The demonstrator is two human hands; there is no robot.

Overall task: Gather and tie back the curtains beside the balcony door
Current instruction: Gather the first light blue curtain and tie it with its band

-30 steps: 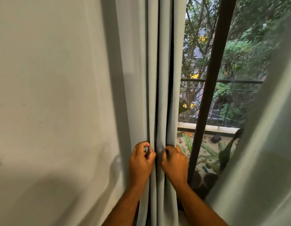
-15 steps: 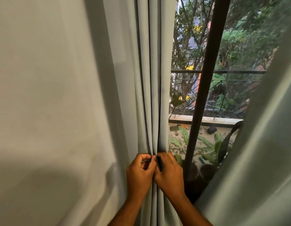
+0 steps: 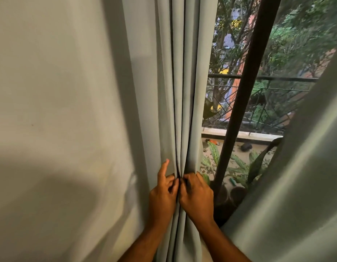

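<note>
A pale wall (image 3: 56, 110) fills the whole left side of the view, plain and crossed by soft shadow low down. Next to it hangs the left curtain (image 3: 184, 82), pale grey-green, bunched into narrow upright folds that run from the top edge down past the wrists. A second curtain (image 3: 300, 176) of the same cloth sweeps across the right side on a slant, loose and ungathered, well apart from the first. Between the two, the glass shows a dark door frame bar (image 3: 245, 91) leaning through the middle of the opening, and beyond it a balcony railing (image 3: 267, 79) with trees (image 3: 296, 38) behind. Leafy potted plants (image 3: 237, 167) stand on the balcony floor, low behind the bar. At the bottom centre both bare forearms reach up to the gathered folds. The left hand (image 3: 163, 199) presses against the left face of the bunch, its index finger stretched straight up along the cloth while the other fingers curl inward and pinch a fold. The right hand (image 3: 197, 195) sits just beside it, knuckles touching, with its fingers clenched around the outer folds on the window side.
</note>
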